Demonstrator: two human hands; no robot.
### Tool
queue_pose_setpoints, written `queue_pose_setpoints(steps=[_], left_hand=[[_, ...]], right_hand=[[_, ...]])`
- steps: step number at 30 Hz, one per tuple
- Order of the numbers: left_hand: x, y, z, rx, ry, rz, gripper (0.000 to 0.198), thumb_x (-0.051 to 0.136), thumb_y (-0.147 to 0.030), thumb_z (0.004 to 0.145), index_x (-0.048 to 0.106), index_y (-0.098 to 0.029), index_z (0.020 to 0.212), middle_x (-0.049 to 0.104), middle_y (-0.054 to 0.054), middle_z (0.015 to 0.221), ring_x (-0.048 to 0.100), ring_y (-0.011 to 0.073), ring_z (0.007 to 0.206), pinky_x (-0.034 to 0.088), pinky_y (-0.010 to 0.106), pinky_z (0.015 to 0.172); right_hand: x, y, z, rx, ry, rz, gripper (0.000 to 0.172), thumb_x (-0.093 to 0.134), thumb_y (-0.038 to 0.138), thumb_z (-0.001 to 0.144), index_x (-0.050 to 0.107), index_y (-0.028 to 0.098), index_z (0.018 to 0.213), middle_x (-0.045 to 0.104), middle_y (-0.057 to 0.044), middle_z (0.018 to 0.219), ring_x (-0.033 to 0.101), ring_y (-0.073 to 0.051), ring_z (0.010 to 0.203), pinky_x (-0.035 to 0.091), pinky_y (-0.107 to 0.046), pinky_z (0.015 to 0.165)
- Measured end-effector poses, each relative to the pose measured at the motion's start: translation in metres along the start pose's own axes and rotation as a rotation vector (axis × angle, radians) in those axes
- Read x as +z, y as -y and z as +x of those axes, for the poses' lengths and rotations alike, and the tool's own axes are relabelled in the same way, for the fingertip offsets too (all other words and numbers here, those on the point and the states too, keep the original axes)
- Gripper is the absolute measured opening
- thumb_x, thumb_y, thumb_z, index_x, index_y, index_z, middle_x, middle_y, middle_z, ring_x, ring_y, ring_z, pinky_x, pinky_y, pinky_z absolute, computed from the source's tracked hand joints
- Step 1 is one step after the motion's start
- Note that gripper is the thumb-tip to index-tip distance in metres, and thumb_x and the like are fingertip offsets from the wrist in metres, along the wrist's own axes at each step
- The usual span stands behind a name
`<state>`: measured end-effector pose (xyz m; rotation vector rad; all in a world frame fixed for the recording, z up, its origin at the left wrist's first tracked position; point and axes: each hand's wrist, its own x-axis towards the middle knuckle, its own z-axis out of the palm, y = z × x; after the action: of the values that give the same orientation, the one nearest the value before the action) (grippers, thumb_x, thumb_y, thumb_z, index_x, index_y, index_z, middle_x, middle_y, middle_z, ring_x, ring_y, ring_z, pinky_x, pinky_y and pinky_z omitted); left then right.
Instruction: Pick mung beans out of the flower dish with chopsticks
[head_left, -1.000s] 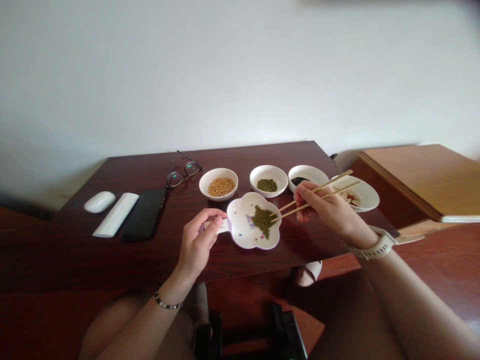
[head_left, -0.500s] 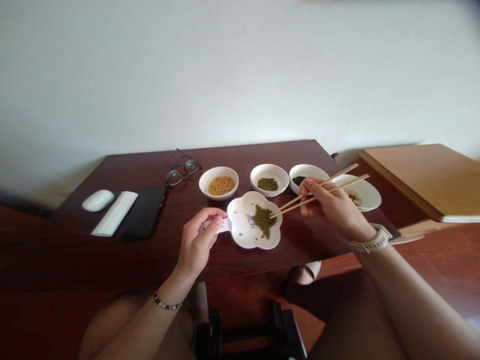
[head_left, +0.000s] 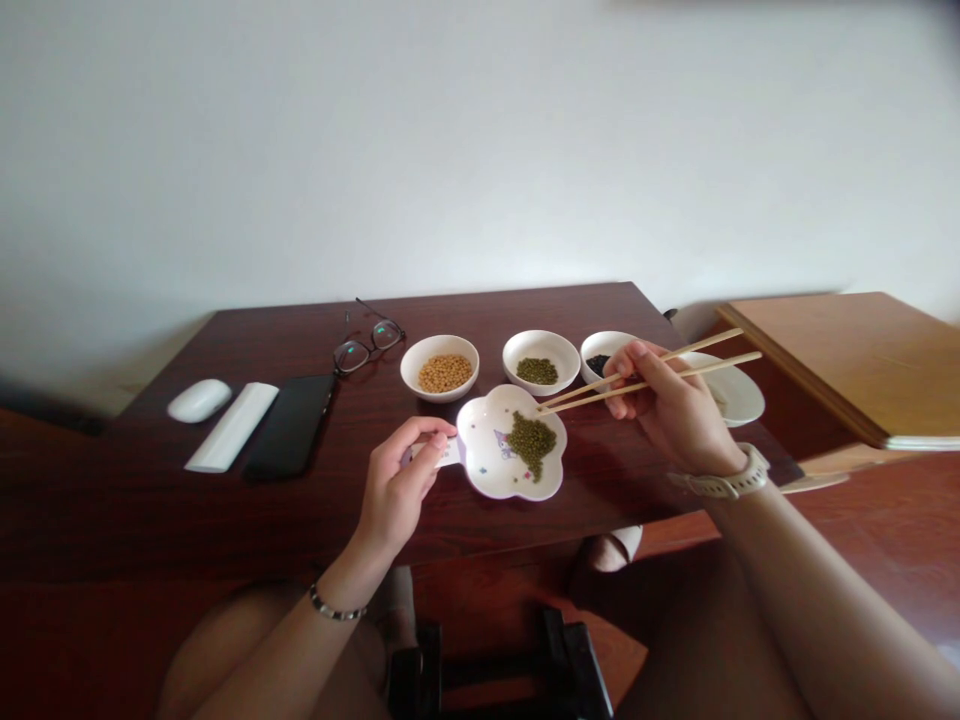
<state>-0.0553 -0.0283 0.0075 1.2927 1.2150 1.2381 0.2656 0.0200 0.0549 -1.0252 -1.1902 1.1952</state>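
On the dark wood bench (head_left: 480,325), items were logged from left to right. A white computer mouse (head_left: 199,401) lies at the far left, just beside a white oblong bar (head_left: 232,428), with a black smartphone (head_left: 289,426) next to it and a pair of glasses (head_left: 369,345) behind. A white bowl of soybeans (head_left: 439,368) comes next. The left hand (head_left: 397,485), with a metal bracelet (head_left: 334,604) at the wrist, is closed on the small handle (head_left: 444,453) of a flower-shaped plate (head_left: 487,472), which rests on the bench. A mound of mung beans (head_left: 534,445) sits at that plate's centre. Behind it stands a white bowl of mung beans (head_left: 540,362), then a white bowl of black beans (head_left: 602,363). The right hand (head_left: 671,405), wearing a pale wristwatch (head_left: 727,484), is closed around wooden chopsticks (head_left: 645,375), their tips over the plate's upper rim; any bean between them is too small to tell. A shallow white dish (head_left: 739,402) lies beyond that hand, and a wooden cabinet top (head_left: 840,350) stands at far right.
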Motion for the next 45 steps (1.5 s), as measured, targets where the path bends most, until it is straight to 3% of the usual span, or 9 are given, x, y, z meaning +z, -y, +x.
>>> queue_pose_setpoints(steps=[6, 10, 16, 23, 26, 35, 45], left_hand=[[0.001, -0.001, 0.001, -0.009, 0.008, -0.016, 0.027, 0.072, -0.044, 0.099, 0.076, -0.017, 0.102, 0.045, -0.005, 0.060, 0.034, 0.0078, 0.048, 0.022, 0.020, 0.044], [0.002, -0.001, 0.001, -0.013, 0.006, -0.024, 0.028, 0.072, -0.045, 0.099, 0.076, -0.018, 0.102, 0.044, -0.005, 0.060, 0.034, 0.0077, 0.048, 0.021, 0.020, 0.044], [0.002, -0.001, 0.000, -0.012, 0.010, -0.028, 0.026, 0.072, -0.044, 0.099, 0.077, -0.018, 0.102, 0.046, -0.005, 0.061, 0.034, 0.0074, 0.049, 0.022, 0.021, 0.045], [0.001, -0.001, 0.000, -0.010, 0.012, -0.023, 0.027, 0.073, -0.045, 0.099, 0.077, -0.018, 0.102, 0.044, -0.005, 0.060, 0.035, 0.0078, 0.050, 0.023, 0.021, 0.046], [0.001, 0.000, 0.000, -0.006, 0.012, -0.021, 0.027, 0.073, -0.044, 0.099, 0.077, -0.018, 0.103, 0.045, -0.005, 0.061, 0.035, 0.0077, 0.050, 0.023, 0.021, 0.045], [0.001, 0.002, 0.001, 0.001, 0.009, -0.025, 0.028, 0.072, -0.044, 0.100, 0.076, -0.017, 0.103, 0.043, -0.006, 0.060, 0.034, 0.0065, 0.049, 0.022, 0.019, 0.044], [0.000, 0.002, 0.001, 0.015, 0.013, -0.018, 0.026, 0.072, -0.042, 0.101, 0.077, -0.017, 0.103, 0.044, -0.006, 0.061, 0.034, 0.0059, 0.049, 0.022, 0.019, 0.044]], right_hand=[[-0.004, -0.006, 0.013, -0.127, -0.154, -0.084, 0.045, 0.068, 0.067, 0.099, 0.058, 0.026, 0.085, 0.062, -0.003, 0.080, 0.060, -0.016, 0.061, 0.050, -0.031, 0.055], [-0.003, -0.011, 0.020, -0.155, -0.190, -0.103, 0.046, 0.067, 0.071, 0.098, 0.059, 0.027, 0.086, 0.061, -0.002, 0.075, 0.062, -0.019, 0.062, 0.052, -0.032, 0.057], [-0.006, -0.010, 0.022, -0.111, -0.130, -0.013, 0.039, 0.070, 0.059, 0.100, 0.061, 0.026, 0.084, 0.060, -0.003, 0.083, 0.059, -0.016, 0.064, 0.049, -0.029, 0.055], [-0.005, -0.004, 0.006, 0.190, 0.184, -0.018, 0.036, 0.067, 0.054, 0.104, 0.067, 0.022, 0.088, 0.060, -0.001, 0.075, 0.055, -0.013, 0.057, 0.045, -0.026, 0.051], [0.002, -0.003, 0.001, 0.227, 0.240, -0.069, 0.037, 0.066, 0.052, 0.105, 0.064, 0.021, 0.085, 0.062, 0.000, 0.073, 0.056, -0.012, 0.055, 0.047, -0.024, 0.052], [0.000, -0.013, 0.005, 0.141, 0.144, -0.201, 0.045, 0.065, 0.061, 0.104, 0.064, 0.021, 0.084, 0.065, -0.001, 0.066, 0.062, -0.013, 0.057, 0.049, -0.024, 0.055], [-0.001, -0.012, 0.002, 0.120, 0.080, -0.127, 0.040, 0.067, 0.054, 0.105, 0.065, 0.021, 0.084, 0.065, -0.002, 0.067, 0.062, -0.014, 0.057, 0.048, -0.024, 0.054]])
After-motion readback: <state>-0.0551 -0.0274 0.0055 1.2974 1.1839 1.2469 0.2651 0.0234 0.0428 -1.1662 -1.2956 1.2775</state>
